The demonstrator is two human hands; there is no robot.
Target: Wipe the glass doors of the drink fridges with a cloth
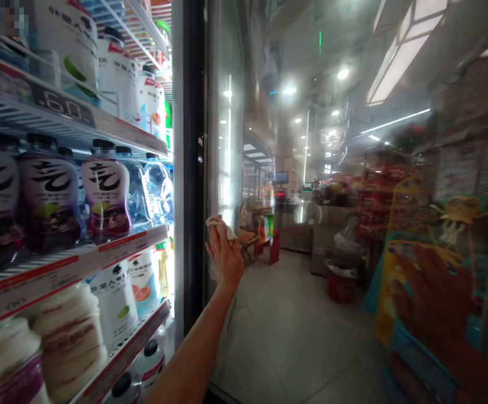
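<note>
My left hand (227, 258) reaches up from the bottom middle and holds a crumpled whitish cloth (221, 226) against the glass door (294, 314), close to its dark frame edge. The cloth shows beyond my fingertips. At the right, my right hand (433, 292) is dark and smeared, its fingers stretched out and spread near the far side of the door. I see nothing held in it. Whether its palm touches the glass I cannot tell.
Left of the dark door frame (194, 168), lit cooler shelves (134, 241) hold bottles with purple labels (105, 191) and wrapped white tubs (71, 336). Through the glass show a tiled floor, a red bin (342, 280), a counter and hanging red packets (378, 196).
</note>
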